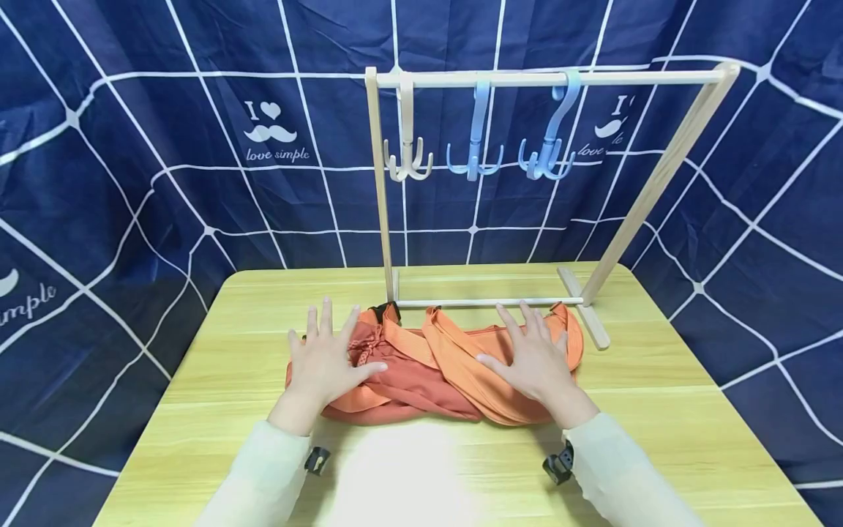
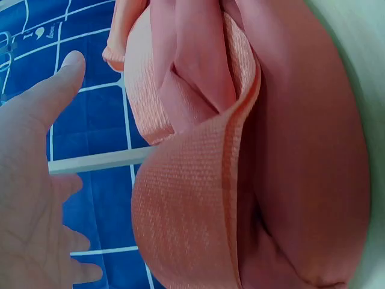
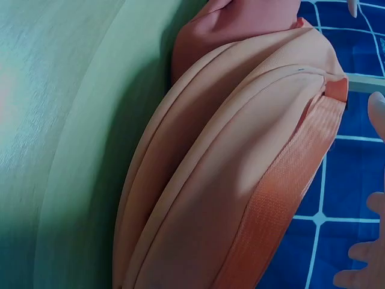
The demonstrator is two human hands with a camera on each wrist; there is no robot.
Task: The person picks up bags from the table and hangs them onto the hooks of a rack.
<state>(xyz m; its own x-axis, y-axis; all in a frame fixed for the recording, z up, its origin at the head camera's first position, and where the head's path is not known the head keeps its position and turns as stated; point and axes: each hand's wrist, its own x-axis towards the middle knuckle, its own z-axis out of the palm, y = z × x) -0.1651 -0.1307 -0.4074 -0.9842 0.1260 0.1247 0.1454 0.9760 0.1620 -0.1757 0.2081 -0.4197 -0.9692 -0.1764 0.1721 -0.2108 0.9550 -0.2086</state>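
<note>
A rust-red fabric bag (image 1: 421,384) with a braided drawstring lies on the table, a wide woven strap (image 2: 186,205) looped over it. Beside it on the right is an orange bag (image 1: 474,373) with piped edges and a flat strap (image 3: 264,205). My left hand (image 1: 326,366), fingers spread and straight, overlaps the left end of the red bag in the head view. Over the orange bag my right hand (image 1: 536,366) is likewise spread, palm down. Both wrist views show the fingers apart from the cloth, with nothing held.
Behind the bags stands a wooden rack (image 1: 658,176) with one foot (image 1: 593,322) on the table (image 1: 244,322). From its bar hang a white hook (image 1: 407,132), a blue hook (image 1: 477,132) and another blue hook (image 1: 553,132). Dark blue gridded cloth (image 1: 263,205) surrounds the table.
</note>
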